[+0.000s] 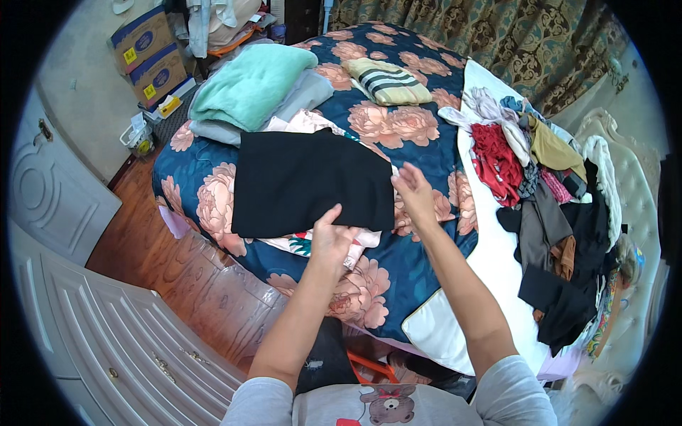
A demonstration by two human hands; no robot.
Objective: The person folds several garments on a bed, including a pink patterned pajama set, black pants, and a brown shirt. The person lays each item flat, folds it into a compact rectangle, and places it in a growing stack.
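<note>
A folded black cloth garment (314, 183) lies flat on the bed, over a pale printed cloth (367, 239) whose edges show above and below it. My left hand (333, 237) is at the black garment's near edge, thumb up over the fabric; its fingers are partly hidden, so whether they pinch it I cannot tell. Beside the garment's right edge, my right hand (413, 189) is raised with its fingers apart and nothing held. Under everything spreads a dark blue bedcover with pink flowers (421, 266).
Folded mint-green bedding (253, 85) lies at the bed's far left, and a folded striped cloth (389, 82) at the far middle. Mixed clothes (549, 213) are heaped at right near the tufted headboard (634, 213). Cabinet doors (128, 341) stand at lower left.
</note>
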